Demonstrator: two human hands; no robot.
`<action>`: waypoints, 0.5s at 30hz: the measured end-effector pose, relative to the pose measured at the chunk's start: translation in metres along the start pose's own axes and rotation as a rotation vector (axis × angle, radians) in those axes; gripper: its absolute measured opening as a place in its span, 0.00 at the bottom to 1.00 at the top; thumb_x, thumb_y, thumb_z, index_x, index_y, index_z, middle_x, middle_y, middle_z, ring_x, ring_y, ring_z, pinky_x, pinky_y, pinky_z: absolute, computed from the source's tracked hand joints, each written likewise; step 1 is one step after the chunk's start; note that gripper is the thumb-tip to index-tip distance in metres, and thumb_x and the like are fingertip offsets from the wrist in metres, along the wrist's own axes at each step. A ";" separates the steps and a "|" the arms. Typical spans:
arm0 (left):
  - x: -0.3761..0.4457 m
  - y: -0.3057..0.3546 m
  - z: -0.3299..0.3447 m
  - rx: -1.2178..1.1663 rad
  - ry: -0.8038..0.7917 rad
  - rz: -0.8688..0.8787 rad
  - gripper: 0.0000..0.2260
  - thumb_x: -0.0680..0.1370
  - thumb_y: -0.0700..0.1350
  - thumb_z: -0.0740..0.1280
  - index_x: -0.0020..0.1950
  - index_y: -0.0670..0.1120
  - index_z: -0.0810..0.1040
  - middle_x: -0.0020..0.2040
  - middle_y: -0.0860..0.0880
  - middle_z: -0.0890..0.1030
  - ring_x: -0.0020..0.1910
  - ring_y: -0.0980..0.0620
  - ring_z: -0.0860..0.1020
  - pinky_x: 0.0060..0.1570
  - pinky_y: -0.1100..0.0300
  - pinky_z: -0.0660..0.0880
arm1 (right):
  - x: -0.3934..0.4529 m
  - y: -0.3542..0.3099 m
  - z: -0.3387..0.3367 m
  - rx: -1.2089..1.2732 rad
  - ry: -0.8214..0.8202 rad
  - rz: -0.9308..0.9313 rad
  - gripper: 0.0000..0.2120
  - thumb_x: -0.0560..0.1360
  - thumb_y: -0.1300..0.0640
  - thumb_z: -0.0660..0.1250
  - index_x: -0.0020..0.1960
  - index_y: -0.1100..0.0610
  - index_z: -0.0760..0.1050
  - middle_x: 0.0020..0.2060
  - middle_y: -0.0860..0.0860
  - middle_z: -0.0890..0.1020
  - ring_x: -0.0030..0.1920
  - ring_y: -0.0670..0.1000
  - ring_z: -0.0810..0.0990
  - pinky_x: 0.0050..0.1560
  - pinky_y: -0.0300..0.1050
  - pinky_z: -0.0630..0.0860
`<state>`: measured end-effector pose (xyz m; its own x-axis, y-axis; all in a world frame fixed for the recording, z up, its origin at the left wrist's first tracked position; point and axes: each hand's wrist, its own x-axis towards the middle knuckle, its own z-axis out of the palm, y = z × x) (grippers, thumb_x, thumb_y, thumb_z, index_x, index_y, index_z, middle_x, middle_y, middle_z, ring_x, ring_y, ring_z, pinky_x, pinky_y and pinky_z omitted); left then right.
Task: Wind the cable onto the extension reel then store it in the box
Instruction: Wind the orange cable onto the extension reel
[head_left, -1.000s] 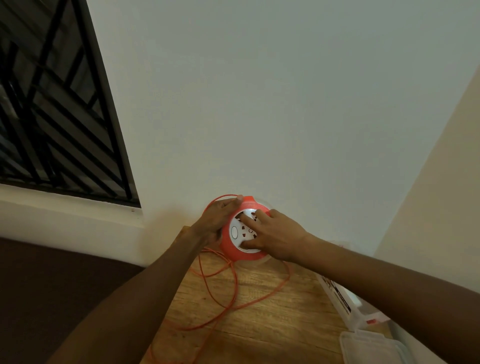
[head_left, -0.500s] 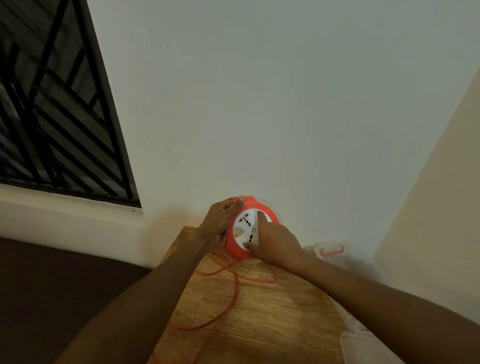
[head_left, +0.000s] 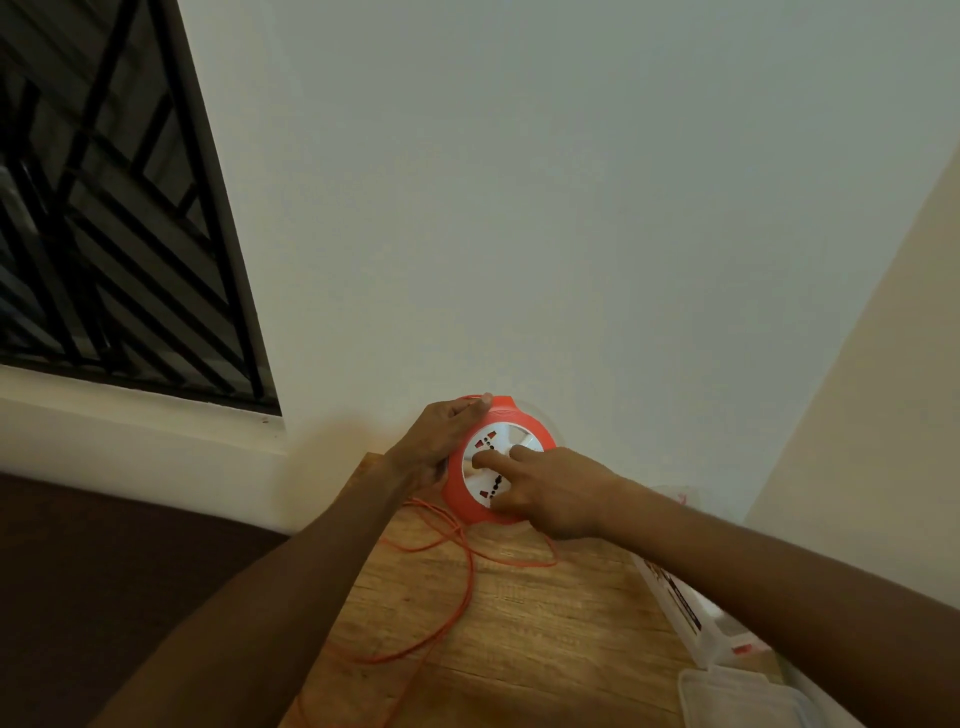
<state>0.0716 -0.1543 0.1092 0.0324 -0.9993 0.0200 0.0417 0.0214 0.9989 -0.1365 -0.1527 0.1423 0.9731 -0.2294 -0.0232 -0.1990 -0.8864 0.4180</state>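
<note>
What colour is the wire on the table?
Orange; the cable shows best in the head view.

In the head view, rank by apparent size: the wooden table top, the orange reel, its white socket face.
1. Wooden table top, largest.
2. Orange reel.
3. White socket face, smallest, set within the reel and partly hidden by the right hand.

The room is dim and warm-toned, with the window (head_left: 104, 208) at far left dark. A brighter patch falls on the near right of the wooden table (head_left: 545, 623). Wide-angle distortion bends the edges, and detail is soft throughout.
</note>
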 end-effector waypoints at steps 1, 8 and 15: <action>0.000 0.000 -0.002 0.012 -0.003 -0.006 0.22 0.76 0.62 0.69 0.60 0.49 0.85 0.55 0.40 0.88 0.52 0.36 0.87 0.52 0.41 0.85 | -0.001 0.004 -0.004 -0.025 -0.027 -0.021 0.20 0.76 0.58 0.70 0.67 0.47 0.76 0.77 0.52 0.61 0.65 0.59 0.72 0.51 0.55 0.81; 0.000 -0.003 -0.005 0.108 -0.025 -0.026 0.20 0.78 0.62 0.68 0.61 0.49 0.84 0.51 0.42 0.89 0.47 0.40 0.88 0.45 0.47 0.86 | -0.003 0.009 -0.013 -0.123 -0.192 -0.109 0.22 0.79 0.56 0.67 0.70 0.41 0.69 0.80 0.48 0.52 0.67 0.62 0.70 0.50 0.56 0.81; 0.002 -0.007 -0.003 0.075 -0.082 -0.065 0.25 0.75 0.63 0.70 0.63 0.47 0.84 0.53 0.39 0.88 0.48 0.38 0.87 0.47 0.45 0.85 | 0.006 -0.003 -0.012 -0.176 -0.272 -0.033 0.26 0.78 0.56 0.70 0.73 0.47 0.69 0.80 0.48 0.55 0.67 0.64 0.69 0.56 0.60 0.79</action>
<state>0.0743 -0.1564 0.1020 -0.0503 -0.9977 -0.0444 -0.0336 -0.0427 0.9985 -0.1285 -0.1468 0.1513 0.9072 -0.3219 -0.2706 -0.1219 -0.8171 0.5635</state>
